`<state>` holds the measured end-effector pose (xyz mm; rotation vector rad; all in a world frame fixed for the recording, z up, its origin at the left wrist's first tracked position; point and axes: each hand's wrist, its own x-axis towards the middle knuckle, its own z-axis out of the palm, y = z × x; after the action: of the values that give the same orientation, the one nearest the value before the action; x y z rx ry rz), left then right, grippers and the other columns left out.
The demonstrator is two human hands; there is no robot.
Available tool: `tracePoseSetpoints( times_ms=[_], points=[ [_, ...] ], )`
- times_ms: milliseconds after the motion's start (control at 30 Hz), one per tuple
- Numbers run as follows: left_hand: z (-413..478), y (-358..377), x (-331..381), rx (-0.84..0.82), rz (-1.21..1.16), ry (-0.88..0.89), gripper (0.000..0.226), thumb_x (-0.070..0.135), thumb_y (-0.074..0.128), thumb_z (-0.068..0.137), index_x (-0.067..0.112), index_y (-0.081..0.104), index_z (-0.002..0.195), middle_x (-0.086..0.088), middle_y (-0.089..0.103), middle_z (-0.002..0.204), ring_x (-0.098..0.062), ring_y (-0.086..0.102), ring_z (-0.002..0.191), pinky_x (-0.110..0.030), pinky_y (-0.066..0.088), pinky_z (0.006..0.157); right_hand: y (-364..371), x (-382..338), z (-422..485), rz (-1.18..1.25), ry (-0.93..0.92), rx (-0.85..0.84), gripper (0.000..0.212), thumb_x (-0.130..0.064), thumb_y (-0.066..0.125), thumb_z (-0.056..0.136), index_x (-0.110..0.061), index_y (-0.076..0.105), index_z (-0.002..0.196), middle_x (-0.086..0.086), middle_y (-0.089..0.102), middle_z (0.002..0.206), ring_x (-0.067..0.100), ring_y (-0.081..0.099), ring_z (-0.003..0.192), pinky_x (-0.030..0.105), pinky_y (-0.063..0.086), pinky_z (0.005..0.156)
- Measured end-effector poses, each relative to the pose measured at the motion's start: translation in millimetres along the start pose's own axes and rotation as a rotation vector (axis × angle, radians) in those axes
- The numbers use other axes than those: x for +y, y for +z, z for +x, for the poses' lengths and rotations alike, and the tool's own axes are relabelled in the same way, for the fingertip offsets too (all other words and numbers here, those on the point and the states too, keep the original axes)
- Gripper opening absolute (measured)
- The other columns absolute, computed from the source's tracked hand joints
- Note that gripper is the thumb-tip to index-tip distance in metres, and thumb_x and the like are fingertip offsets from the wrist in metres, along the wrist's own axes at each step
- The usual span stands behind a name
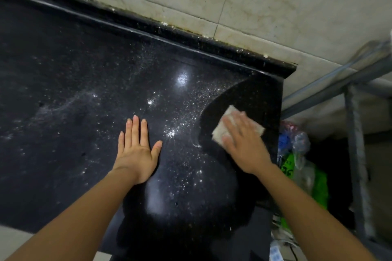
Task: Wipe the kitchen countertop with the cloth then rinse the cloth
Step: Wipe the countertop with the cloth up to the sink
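A black speckled countertop (74, 95) fills most of the view, dusted with white powder and streaks. A folded beige cloth (220, 133) lies near the counter's right end. My right hand (244, 142) presses flat on the cloth with spread fingers and looks blurred. A dark clean swath curves around the cloth where the powder is gone. My left hand (136, 150) rests flat on the counter with straight fingers, left of the cloth and apart from it.
A raised black backsplash ledge (191, 36) meets the beige tiled wall (275, 2) behind. Beyond the counter's right edge stand a grey metal rack (356, 154) and plastic bags and bottles (297, 154) lower down.
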<state>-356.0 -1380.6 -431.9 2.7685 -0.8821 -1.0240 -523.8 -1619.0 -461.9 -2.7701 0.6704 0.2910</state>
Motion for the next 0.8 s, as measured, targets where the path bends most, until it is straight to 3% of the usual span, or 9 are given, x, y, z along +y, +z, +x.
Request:
tracePoseSetpoints(
  times_ms=[133,200,300,367,433,600,800],
  points=[
    [0.7,0.0,-1.1,-0.006,-0.017,0.014,0.066,0.051,0.005,0.097,0.017,-0.037,0.134,-0.003,-0.045,0.144,-0.015,-0.044,0.130,-0.034,-0.024,0.110,-17.4,53.6,29.4,0.005,0.326,0.082,0.081,-0.057,-0.001,0.086,-0.015,0.010,0.154,0.018,0.001,0.160,0.034,-0.004,0.147,0.040,-0.002,0.119],
    [2.5,0.3,-1.5,-0.022,-0.012,0.007,0.066,0.050,0.005,0.097,0.016,-0.038,0.135,-0.003,-0.047,0.143,-0.016,-0.045,0.129,-0.035,-0.024,0.110,-25.5,62.9,52.8,0.024,0.425,0.091,0.074,-0.055,0.004,0.092,-0.015,0.005,0.154,0.018,-0.003,0.160,0.034,-0.006,0.147,0.041,-0.004,0.118],
    [5.3,-1.7,-0.4,-0.069,0.014,-0.020,0.067,0.049,0.003,0.097,0.014,-0.040,0.135,-0.003,-0.051,0.139,-0.017,-0.047,0.127,-0.035,-0.025,0.109,-33.4,51.2,91.8,0.142,0.644,0.172,0.059,-0.042,0.017,0.102,-0.017,0.003,0.154,0.016,-0.007,0.160,0.031,-0.009,0.147,0.043,-0.008,0.117],
    [6.6,-3.4,0.6,-0.096,0.018,-0.032,0.067,0.049,0.002,0.097,0.014,-0.041,0.134,-0.004,-0.053,0.137,-0.017,-0.048,0.126,-0.036,-0.025,0.109,-37.1,33.5,114.8,0.210,0.801,0.208,0.059,-0.041,0.016,0.102,-0.016,0.001,0.154,0.017,-0.009,0.160,0.031,-0.012,0.147,0.043,-0.010,0.117],
    [7.9,-4.3,0.9,-0.106,0.022,-0.038,0.067,0.050,0.002,0.097,0.013,-0.041,0.134,-0.004,-0.054,0.137,-0.018,-0.049,0.126,-0.036,-0.025,0.108,-39.2,14.0,134.0,0.245,0.846,0.206,0.060,-0.040,0.015,0.102,-0.013,-0.001,0.154,0.017,-0.010,0.160,0.031,-0.012,0.147,0.042,-0.011,0.117],
    [7.8,-4.5,1.0,-0.112,0.021,-0.040,0.067,0.050,0.001,0.097,0.014,-0.041,0.135,-0.004,-0.053,0.137,-0.018,-0.048,0.127,-0.037,-0.024,0.110,-29.9,-46.1,160.4,0.156,0.464,0.165,0.060,-0.037,0.016,0.103,-0.011,0.000,0.154,0.018,-0.010,0.159,0.030,-0.013,0.147,0.041,-0.011,0.118],
    [6.7,-4.0,1.5,-0.102,0.025,-0.049,0.068,0.050,0.002,0.097,0.014,-0.039,0.137,-0.003,-0.051,0.139,-0.018,-0.046,0.128,-0.037,-0.023,0.112,-26.1,-75.6,146.0,0.067,-0.118,-0.026,0.058,-0.041,0.023,0.102,-0.024,0.006,0.154,0.005,-0.007,0.162,0.021,-0.014,0.147,0.037,-0.011,0.117]
  ],
)
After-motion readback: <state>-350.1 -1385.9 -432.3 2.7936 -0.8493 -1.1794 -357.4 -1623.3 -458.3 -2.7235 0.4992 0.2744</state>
